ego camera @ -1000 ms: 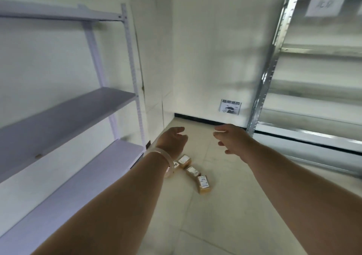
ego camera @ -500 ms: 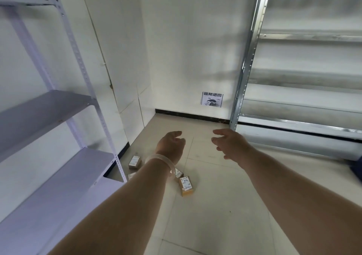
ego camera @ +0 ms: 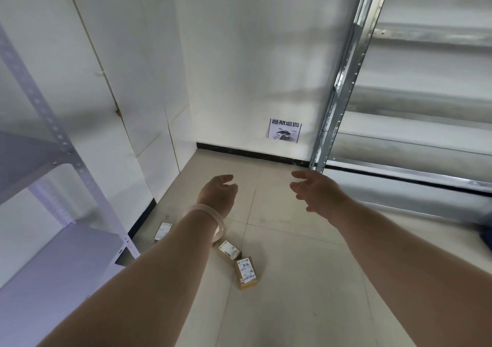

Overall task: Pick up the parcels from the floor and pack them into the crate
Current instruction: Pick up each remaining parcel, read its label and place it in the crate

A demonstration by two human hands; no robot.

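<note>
Three small brown cardboard parcels with white labels lie on the tiled floor. One parcel point(ego camera: 246, 272) is nearest me, a second parcel point(ego camera: 229, 250) touches its far corner, and a third parcel point(ego camera: 162, 231) lies apart near the left shelf's foot. My left hand point(ego camera: 218, 192), with a clear bangle on the wrist, hovers above them, fingers apart and empty. My right hand point(ego camera: 316, 190) is stretched forward to the right, also open and empty. My left forearm hides part of the floor by the parcels. No crate shows.
A pale purple metal shelf unit point(ego camera: 66, 242) stands at the left, its post close to the parcels. A galvanised steel rack point(ego camera: 343, 80) fills the right side. A printed paper sign point(ego camera: 284, 130) is on the far wall. A dark blue object point(ego camera: 487, 229) shows at the right edge.
The view has swung right and dropped towards the floor, so the purple shelf slid left and a third parcel came into sight. Both hands stay outstretched and empty.
</note>
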